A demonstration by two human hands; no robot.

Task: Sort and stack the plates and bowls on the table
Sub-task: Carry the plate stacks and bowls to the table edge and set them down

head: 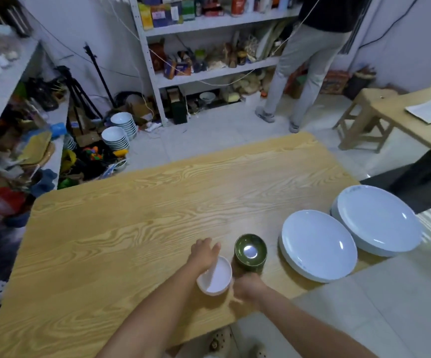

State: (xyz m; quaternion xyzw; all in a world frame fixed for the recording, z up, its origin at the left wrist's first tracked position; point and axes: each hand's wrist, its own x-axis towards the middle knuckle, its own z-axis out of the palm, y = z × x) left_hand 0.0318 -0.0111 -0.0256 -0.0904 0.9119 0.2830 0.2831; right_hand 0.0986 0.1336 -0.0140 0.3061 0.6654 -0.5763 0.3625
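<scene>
Head view looks down on a big wooden table (131,241). A small white bowl (218,277) sits near the front edge of the table. The left hand (204,254) is on the far rim of this white bowl. Its fingers curl over the rim and it holds the bowl there.

A green bowl (250,251) stands just beside the white bowl, on its right. It looks tall, as if more green bowls are under it, but I cannot tell for sure. The right hand (248,288) is at the near side of the green bowl. Its fingers look curled, but the hand is blurry, so I cannot tell if it holds the bowl or only touches it.

Two piles of white plates sit on the right side of the table. The near pile of plates (317,245) is just beside the green bowl. The far pile of plates (377,218) is right behind it, at the table's edge, and the two piles look as if they touch.

On the floor at the back left are two stacks of bowls (121,130). Another person (312,60) stands at a white shelf (209,21) full of things. A wooden stool (361,120) and a second table (416,125) with a sheet of paper (428,111) are on the right.
</scene>
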